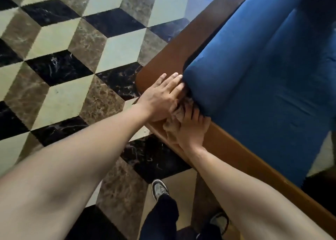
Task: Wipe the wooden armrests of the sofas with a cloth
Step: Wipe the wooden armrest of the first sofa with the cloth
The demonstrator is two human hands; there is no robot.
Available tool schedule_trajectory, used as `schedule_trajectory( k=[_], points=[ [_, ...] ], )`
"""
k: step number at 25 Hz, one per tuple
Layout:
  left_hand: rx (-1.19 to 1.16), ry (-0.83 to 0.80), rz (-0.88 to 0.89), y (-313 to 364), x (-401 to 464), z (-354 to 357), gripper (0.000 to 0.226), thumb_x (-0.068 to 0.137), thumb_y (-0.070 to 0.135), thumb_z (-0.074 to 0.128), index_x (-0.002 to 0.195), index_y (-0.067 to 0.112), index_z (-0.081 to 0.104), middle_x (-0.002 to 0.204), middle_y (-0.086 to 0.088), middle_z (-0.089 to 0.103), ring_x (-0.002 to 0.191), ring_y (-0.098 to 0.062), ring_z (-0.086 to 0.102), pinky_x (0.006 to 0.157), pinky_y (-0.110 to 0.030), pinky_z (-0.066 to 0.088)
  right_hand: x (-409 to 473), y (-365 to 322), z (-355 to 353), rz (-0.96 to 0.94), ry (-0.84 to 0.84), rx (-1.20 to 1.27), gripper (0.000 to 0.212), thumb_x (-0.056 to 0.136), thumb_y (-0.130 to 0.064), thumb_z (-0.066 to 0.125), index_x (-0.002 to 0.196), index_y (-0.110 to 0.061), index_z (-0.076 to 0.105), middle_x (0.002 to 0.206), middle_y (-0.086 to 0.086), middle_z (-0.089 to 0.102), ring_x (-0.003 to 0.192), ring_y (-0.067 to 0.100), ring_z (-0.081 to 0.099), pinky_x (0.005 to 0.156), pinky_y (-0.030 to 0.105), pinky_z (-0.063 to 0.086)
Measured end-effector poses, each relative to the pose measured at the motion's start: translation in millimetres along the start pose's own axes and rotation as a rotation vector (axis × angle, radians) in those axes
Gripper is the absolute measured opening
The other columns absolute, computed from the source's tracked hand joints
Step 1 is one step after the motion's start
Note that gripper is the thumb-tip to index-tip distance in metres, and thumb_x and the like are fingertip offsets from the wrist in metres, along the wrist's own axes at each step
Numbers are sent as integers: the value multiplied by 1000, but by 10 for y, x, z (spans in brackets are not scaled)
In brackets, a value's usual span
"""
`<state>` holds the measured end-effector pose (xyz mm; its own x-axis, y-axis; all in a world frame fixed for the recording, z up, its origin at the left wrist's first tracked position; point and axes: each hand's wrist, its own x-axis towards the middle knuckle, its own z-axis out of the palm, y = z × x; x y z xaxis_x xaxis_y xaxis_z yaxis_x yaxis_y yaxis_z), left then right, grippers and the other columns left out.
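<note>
Pressing down at the near corner of the wooden armrest [163,61], your left hand [160,98] lies flat with its fingers straight, their tips reaching the edge of the blue cushion [254,80]; it grasps nothing. Your right hand [190,130] sits just beside it on the front wooden rail [236,149], fingers bent over the bunched brownish cloth [179,112], which is wedged where the two hands meet at the sofa's corner. Whether the right fingers truly clutch the cloth or only press it down is hard to tell, since the left hand overlaps part of it, but they look curled onto it. What matters for your next stroke, as I judge it: the armrest's long axis runs away from you, from this near corner up toward the far end beside the cushion, and nearly all of that board lies beyond the cloth. The right hand has the cloth, yet the left is the one already on the armrest, so you would either slide the cloth across under the left palm or bring the right hand over. Below, your shoes [160,189] stand on the patterned marble floor [72,58].
</note>
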<state>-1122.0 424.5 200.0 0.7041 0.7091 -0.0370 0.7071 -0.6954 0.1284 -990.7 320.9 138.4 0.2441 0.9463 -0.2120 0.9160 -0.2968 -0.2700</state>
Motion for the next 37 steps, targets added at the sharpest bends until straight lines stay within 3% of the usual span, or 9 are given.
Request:
schedule_trajectory(
  k=[2,7,11,17,22,27,31,34,37],
  points=[
    [-57,-40,50,-51,263,6,69,90,39,46,144,-3,36,160,-24,25,152,-34,14,125,-45,11,23,7,214,-26,-13,-51,86,98,-68,22,165,-16,20,164,21,34,146,43,39,122,61,20],
    [-193,62,-4,-72,412,111,79,80,49,58,136,-4,42,157,-21,33,152,-31,18,124,-44,16,111,-32,428,-52,122,-20,87,88,-54,69,150,3,47,147,33,53,135,50,52,120,61,33],
    [-229,96,-2,-72,419,130,75,75,48,62,127,-4,49,153,-20,39,150,-32,25,123,-46,20,157,0,493,-70,82,-32,98,80,-58,67,152,6,43,145,35,52,136,50,50,120,61,30],
    [-210,35,-23,-41,420,27,81,74,51,59,132,-4,46,153,-18,40,150,-32,23,124,-43,16,124,0,582,-57,79,17,102,78,-61,60,157,-2,35,154,31,45,145,48,42,124,62,24],
    [-198,38,-32,-98,415,46,78,78,52,60,136,3,41,155,-15,37,151,-29,21,125,-41,14,-315,270,689,-282,92,-7,88,77,-61,67,156,-27,45,163,15,41,153,46,29,124,63,17],
    [-207,84,-20,-94,394,107,77,80,55,58,136,5,41,152,-17,40,148,-32,27,124,-43,19,-372,626,525,94,64,-2,86,81,-71,52,156,-31,40,169,12,29,158,46,13,126,66,7],
    [-235,159,5,-109,377,124,60,82,48,61,119,2,49,135,-21,47,126,-38,46,110,-44,40,-91,615,482,263,109,49,85,80,-66,47,152,-22,46,163,11,40,156,43,20,125,67,6],
    [-32,278,182,-76,316,93,27,88,30,57,100,6,54,109,-21,56,99,-40,54,89,-50,42,-71,761,470,245,103,82,84,79,-62,49,152,-21,44,159,9,46,156,36,24,127,62,6],
    [2,255,749,-78,412,86,15,93,20,49,90,8,58,90,-14,61,80,-35,56,77,-44,43,-84,770,410,421,273,405,70,82,-55,53,146,-25,47,150,10,55,147,32,39,127,58,14]
  ],
)
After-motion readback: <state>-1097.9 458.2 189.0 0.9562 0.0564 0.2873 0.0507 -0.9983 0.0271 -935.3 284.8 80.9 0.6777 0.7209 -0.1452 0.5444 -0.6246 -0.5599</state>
